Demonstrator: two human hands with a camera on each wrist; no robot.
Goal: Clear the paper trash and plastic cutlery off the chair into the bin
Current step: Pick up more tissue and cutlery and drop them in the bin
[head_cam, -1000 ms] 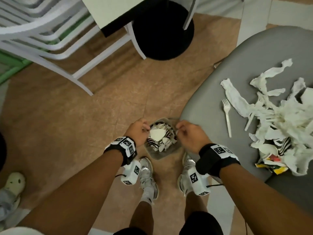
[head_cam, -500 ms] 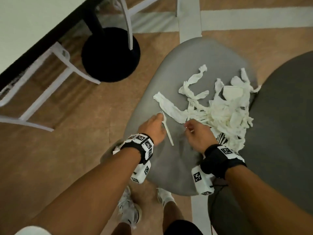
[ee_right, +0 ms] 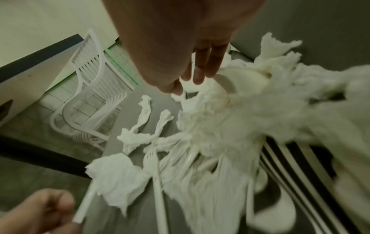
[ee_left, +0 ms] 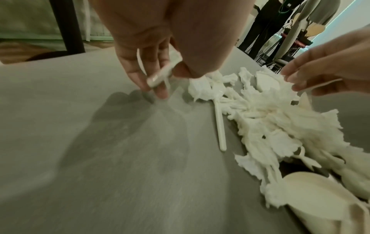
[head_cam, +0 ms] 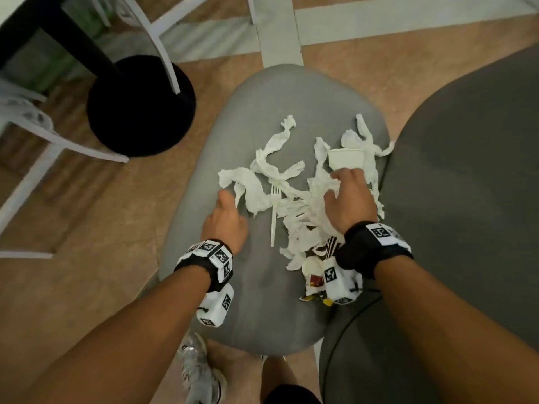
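A pile of torn white paper [head_cam: 315, 205] covers the right half of the grey chair seat [head_cam: 262, 301], with a paper cup [head_cam: 345, 158] at its far side. My left hand [head_cam: 226, 201] pinches the handle of a white plastic fork [ee_left: 158, 77] just above the seat, left of the pile. A second fork [head_cam: 273, 220] lies loose beside it. My right hand [head_cam: 341, 185] reaches into the paper near the cup; the left wrist view shows a thin white plastic handle [ee_left: 320, 83] pinched under its thumb. No bin shows.
A striped wrapper [head_cam: 329, 249] and a printed one lie at the pile's near edge. A darker grey seat [head_cam: 466, 199] adjoins on the right. A black table base [head_cam: 140, 106] and white chair legs [head_cam: 58, 141] stand to the left. My shoe [head_cam: 198, 371] is below the seat.
A second ago both hands were at the bin on the floor. They rose to the chair; the left took a fork, and the right moved deeper into the pile towards the cup.
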